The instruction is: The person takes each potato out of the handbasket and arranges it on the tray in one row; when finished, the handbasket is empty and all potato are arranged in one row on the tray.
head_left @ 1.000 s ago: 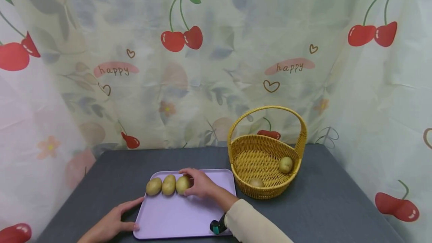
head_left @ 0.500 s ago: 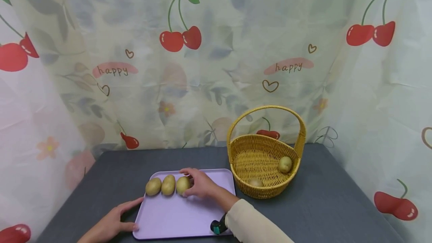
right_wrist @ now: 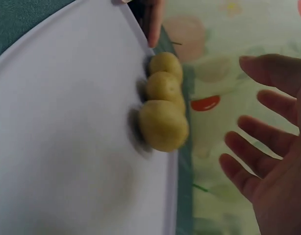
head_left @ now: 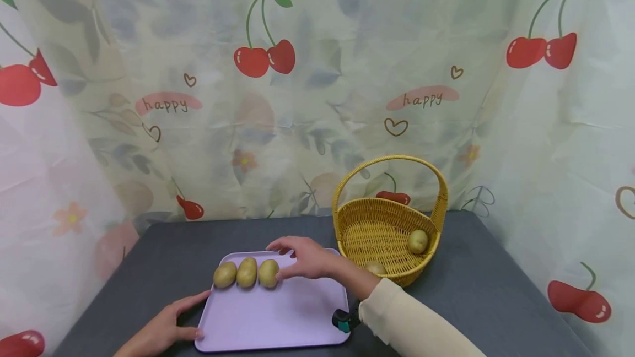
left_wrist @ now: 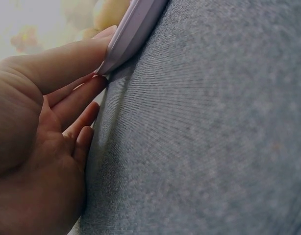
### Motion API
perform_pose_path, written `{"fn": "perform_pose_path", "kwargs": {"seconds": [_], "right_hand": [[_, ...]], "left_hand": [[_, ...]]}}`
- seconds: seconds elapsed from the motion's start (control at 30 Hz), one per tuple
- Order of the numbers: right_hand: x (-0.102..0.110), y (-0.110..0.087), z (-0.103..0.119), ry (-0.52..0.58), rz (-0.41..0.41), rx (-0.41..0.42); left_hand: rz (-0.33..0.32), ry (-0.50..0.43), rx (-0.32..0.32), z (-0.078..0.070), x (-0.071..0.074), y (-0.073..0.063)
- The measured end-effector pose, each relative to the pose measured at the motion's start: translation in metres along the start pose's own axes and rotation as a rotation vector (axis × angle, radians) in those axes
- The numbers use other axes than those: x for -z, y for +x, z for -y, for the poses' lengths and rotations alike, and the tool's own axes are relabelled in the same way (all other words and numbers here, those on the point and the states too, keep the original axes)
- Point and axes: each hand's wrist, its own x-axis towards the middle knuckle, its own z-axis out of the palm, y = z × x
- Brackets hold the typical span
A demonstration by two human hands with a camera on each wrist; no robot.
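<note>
Just released the rightmost potato (head_left: 268,273) from the now-spread right hand (head_left: 306,258); placed third in row on the lilac tray (head_left: 273,318), touched by unclenched left hand (head_left: 166,324).

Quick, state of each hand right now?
Left hand: open, fingers touching the edge of the tray.
Right hand: open, holding nothing, beside the rightmost potato on the tray.

Wears long cream sleeve (head_left: 421,321) on right forearm (head_left: 354,279), plain, softly creased, looking loose at cuff (head_left: 379,299); carries small black rounded unit (head_left: 340,320) at right wrist, marked with teal-green patch (head_left: 344,326); shows left hand (head_left: 166,326) and right hand (head_left: 307,258) bare, both slim-fingered, plus left forearm (head_left: 133,347), uncovered up to frame edge
</note>
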Motion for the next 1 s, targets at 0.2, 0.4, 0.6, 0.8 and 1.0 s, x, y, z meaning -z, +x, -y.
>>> {"fn": "perform_pose_path", "kwargs": {"seconds": [0.2, 0.4, 0.6, 0.8, 1.0], "right_hand": [[0.039, -0.019, 0.011, -0.007, 0.173, -0.003], [0.076, -0.041, 0.012, 0.068, 0.269, -0.035], [0.114, -0.061, 0.003, 0.219, 0.346, -0.119], [0.136, -0.075, -0.022, 0.297, 0.327, -0.239], [0.139, -0.086, -0.050, 0.290, 0.243, -0.384]], "left_hand": [[-0.010, 0.001, -0.005, 0.002, 0.000, -0.001], [-0.010, 0.004, -0.018, 0.004, 0.002, -0.001], [0.001, 0.000, 0.007, 0.004, 0.003, 0.001], [-0.001, 0.002, 0.009, 0.004, 0.002, 0.001], [0.002, 0.003, 0.014, 0.003, 0.001, 0.001]]}}
